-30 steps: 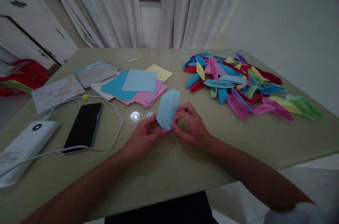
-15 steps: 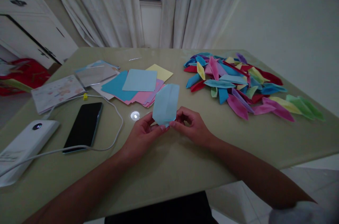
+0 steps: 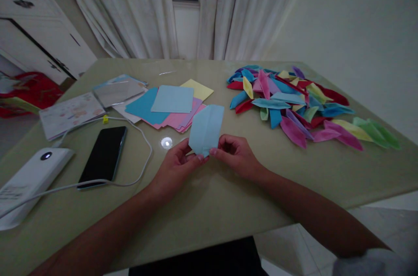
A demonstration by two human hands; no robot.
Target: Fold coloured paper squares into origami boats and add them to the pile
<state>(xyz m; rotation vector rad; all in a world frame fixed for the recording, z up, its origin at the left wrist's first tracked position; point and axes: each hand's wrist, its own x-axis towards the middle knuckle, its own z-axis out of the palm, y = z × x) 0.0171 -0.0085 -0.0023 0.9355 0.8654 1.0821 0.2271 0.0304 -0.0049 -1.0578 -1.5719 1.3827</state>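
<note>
A light blue sheet of folded paper (image 3: 206,128) is held up above the table, its lower corners tucked in and a crease running up its middle. My left hand (image 3: 179,165) pinches its bottom left edge, thumb in front and fingers behind. At the bottom right corner, my right hand (image 3: 237,154) grips the same paper between thumb and curled fingers. Behind it lies a fanned stack of coloured paper squares, with a light blue square (image 3: 172,99) on top, a teal one (image 3: 146,108) to its left and a yellow one (image 3: 200,89) behind.
A heap of folded coloured paper pieces (image 3: 281,97) covers the table's right side. To the left lie a black phone (image 3: 102,154), a white power bank (image 3: 32,184) with a white cable (image 3: 145,167) looping round the phone, a printed card (image 3: 72,112) and a clear packet (image 3: 119,90).
The folded paper's top edge has tilted slightly to the right, and my right fingers have shifted a little at its lower corner. Both hands still hold it.
</note>
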